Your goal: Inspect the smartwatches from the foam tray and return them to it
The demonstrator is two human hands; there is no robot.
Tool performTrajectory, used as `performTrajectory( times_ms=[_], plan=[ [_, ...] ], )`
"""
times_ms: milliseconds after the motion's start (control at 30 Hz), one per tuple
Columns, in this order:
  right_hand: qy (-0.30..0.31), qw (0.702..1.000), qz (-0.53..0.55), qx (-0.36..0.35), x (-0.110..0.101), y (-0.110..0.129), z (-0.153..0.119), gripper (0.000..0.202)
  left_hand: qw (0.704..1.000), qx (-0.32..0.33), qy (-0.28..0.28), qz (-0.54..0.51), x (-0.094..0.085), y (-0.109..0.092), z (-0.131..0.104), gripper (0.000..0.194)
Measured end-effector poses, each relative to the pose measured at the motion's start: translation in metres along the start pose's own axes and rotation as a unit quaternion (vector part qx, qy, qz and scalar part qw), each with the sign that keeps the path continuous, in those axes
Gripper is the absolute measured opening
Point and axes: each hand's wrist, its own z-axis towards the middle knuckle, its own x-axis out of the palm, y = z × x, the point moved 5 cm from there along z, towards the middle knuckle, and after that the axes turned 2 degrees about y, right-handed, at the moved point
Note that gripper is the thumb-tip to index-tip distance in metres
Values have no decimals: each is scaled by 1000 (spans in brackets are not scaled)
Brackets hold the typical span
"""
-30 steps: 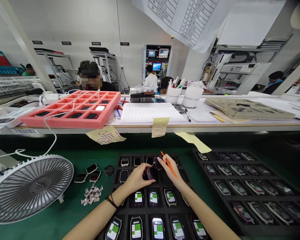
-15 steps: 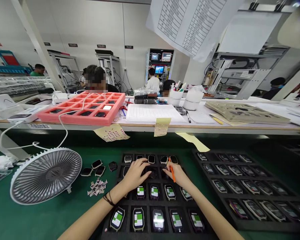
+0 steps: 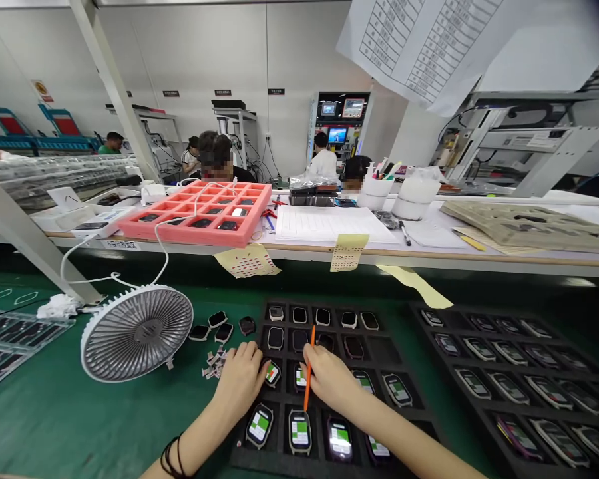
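My left hand (image 3: 240, 374) is closed at the left edge of a smartwatch (image 3: 272, 374) with a green, white and red screen. Its thumb touches the case, and the watch sits tilted at its compartment; the other fingers' grip is partly hidden. A slim orange pen-like stick (image 3: 308, 382) is pinched in my right hand (image 3: 324, 370), standing nearly upright. The stick's lower end is by the top edge of a front-row watch (image 3: 299, 431) with a green-and-white screen. Both hands are over a black foam tray (image 3: 383, 350) holding rows of watches, several with dark screens.
Left of the tray lie loose dark watches (image 3: 223, 332), a pile of small metallic pieces (image 3: 213, 363) and a white fan (image 3: 137, 332). A second black tray (image 3: 442, 379) of watches stands right. Above, a shelf holds a pink foam tray (image 3: 190, 233) and papers (image 3: 329, 225). People sit beyond.
My left hand has moved back toward me, to the third-row watch. My right hand has brought the orange stick from the back rows to the front row. The view has swung left.
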Motion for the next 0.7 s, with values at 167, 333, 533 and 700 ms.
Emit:
performTrajectory(
  times_ms=[167, 333, 533, 700],
  plan=[
    [8, 999, -35, -3, 9, 3, -2, 14, 999, -11, -33, 25, 12, -4, -1, 27],
    [-6, 998, 65, 0, 10, 2, -3, 8, 995, -36, -34, -85, 12, -1, 2, 34],
    [-10, 974, 227, -17, 13, -2, -1, 13, 980, -41, 5, -195, 4, -2, -5, 33],
    [16, 988, 156, -14, 19, 3, 3, 26, 950, -70, 50, -301, 10, -6, -11, 30]
  ],
)
